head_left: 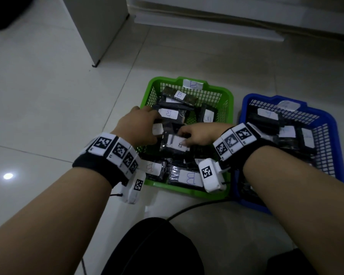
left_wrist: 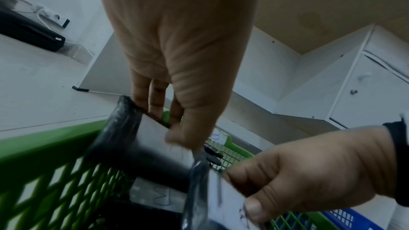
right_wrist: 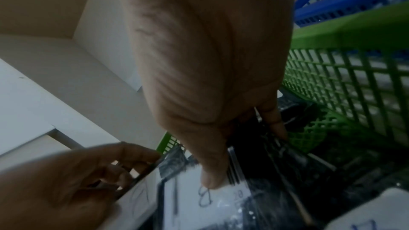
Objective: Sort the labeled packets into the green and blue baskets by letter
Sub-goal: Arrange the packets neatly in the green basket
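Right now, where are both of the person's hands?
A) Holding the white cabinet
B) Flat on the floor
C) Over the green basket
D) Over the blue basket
C. In the head view the left hand and the right hand both reach into the green basket, each gripping a black packet with a white label; the blue basket sits untouched to its right.
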`<action>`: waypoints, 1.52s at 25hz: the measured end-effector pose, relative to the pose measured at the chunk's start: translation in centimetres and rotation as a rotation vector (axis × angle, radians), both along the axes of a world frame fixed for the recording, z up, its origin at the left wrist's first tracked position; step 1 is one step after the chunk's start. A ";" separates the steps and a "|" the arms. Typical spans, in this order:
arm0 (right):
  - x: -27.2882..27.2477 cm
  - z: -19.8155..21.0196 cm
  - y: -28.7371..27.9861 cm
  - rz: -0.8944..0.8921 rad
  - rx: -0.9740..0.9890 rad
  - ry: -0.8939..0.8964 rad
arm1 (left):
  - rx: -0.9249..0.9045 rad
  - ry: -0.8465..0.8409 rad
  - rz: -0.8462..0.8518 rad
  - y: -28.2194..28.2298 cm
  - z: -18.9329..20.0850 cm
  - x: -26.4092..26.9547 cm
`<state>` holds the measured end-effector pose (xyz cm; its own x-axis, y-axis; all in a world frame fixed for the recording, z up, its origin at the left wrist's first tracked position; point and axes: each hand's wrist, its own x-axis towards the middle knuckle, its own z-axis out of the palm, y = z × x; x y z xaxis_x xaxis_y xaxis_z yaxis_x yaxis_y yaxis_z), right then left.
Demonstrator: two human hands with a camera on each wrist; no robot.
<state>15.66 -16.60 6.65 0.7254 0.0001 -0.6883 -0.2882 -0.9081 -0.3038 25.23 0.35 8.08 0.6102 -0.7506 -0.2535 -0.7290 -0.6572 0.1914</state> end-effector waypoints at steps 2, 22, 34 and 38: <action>0.1 -0.6 0.2 0.032 -0.016 0.055 | -0.008 -0.005 0.011 -0.2 -0.2 0.4; -2.4 1.8 -3.8 -0.606 0.343 -0.316 | 0.413 -0.064 -0.129 -0.9 -2.4 -2.7; -2.1 -1.1 -3.3 -0.604 0.218 -0.330 | 0.122 0.101 -0.125 -1.0 -1.9 -2.0; -2.2 -1.1 -2.0 -0.663 0.132 -0.358 | 0.074 0.131 -0.079 -1.8 -2.5 -1.5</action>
<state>13.47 -18.60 5.58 0.7810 -0.4474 -0.4358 -0.6240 -0.5288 -0.5753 23.69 -1.49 5.56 0.5080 -0.7711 -0.3839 -0.7508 -0.6148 0.2415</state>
